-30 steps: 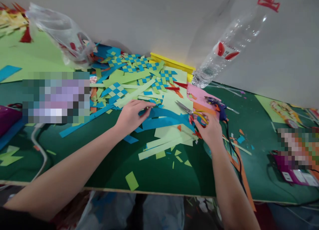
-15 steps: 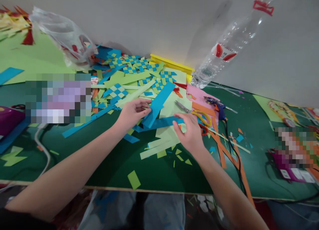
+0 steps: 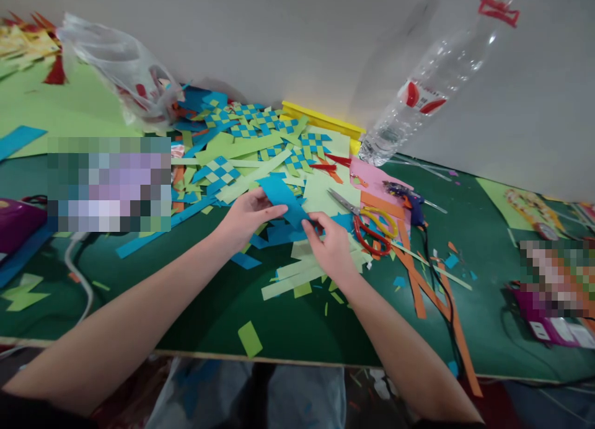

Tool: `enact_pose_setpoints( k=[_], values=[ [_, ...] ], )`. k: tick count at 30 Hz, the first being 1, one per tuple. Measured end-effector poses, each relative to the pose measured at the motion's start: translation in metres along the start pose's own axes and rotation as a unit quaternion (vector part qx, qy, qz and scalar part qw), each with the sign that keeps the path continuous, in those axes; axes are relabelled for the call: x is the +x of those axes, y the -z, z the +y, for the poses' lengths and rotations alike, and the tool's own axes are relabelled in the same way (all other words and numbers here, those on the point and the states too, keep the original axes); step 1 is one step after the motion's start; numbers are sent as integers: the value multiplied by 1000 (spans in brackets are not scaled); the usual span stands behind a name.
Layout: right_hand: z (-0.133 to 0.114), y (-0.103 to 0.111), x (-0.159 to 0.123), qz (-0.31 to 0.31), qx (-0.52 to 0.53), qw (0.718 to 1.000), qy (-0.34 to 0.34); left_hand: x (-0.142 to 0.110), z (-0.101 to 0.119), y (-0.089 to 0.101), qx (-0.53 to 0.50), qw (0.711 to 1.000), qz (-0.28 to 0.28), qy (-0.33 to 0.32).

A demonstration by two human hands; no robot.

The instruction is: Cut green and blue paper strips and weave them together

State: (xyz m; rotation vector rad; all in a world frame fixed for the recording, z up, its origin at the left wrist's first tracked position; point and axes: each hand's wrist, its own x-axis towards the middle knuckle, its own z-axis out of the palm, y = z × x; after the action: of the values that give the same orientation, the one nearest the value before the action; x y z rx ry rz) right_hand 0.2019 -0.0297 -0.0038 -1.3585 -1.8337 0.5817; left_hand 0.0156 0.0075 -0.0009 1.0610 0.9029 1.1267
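A blue paper strip (image 3: 281, 196) is held up between both hands, slanting down to the right. My left hand (image 3: 251, 215) pinches it with the thumb on the near face. The strip's lower right end is between the thumb and fingers of my right hand (image 3: 328, 237). Beneath the hands lie more blue strips and pale green paper strips (image 3: 292, 277). Scissors (image 3: 367, 221) with red and yellow handles rest just right of my right hand. Behind my left hand are woven blue-and-green checkered paper pieces (image 3: 218, 172).
A clear plastic bottle (image 3: 418, 94) stands behind on the right. At the back left is a plastic bag (image 3: 123, 69). A glue gun (image 3: 409, 203) with a black cord lies right of the scissors. Orange strips (image 3: 460, 336) reach past the edge of the green table (image 3: 199, 317).
My left hand has turned the blue strip from slanting up-right to slanting down-right. My right hand has moved left from beside the scissors and taken the strip's other end.
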Motion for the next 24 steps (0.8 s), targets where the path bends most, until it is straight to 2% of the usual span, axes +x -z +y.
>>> enact_pose_setpoints(
  k=[3,7,9,11,14,16,20,24],
  values=[
    [6,6,-1,5,7,1000,8,2,-2,1,-9,999,39,-24],
    [8,8,0,23,61,997,-35,7,-7,6,17,992,116,-46],
    [9,7,0,31,95,994,-47,8,-7,7,20,991,125,-53],
    [10,6,-1,34,110,992,-46,7,-6,7,29,994,91,-46],
    [13,8,-2,42,110,992,-43,1,0,1,75,997,-7,-13],
    [15,10,-3,47,119,991,-39,-2,3,-3,106,993,-52,-6],
    [18,12,-2,38,138,989,-40,-5,4,-6,148,984,-94,-18],
    [21,11,-2,27,150,987,-39,-5,3,-5,200,971,-110,-65]
  ],
)
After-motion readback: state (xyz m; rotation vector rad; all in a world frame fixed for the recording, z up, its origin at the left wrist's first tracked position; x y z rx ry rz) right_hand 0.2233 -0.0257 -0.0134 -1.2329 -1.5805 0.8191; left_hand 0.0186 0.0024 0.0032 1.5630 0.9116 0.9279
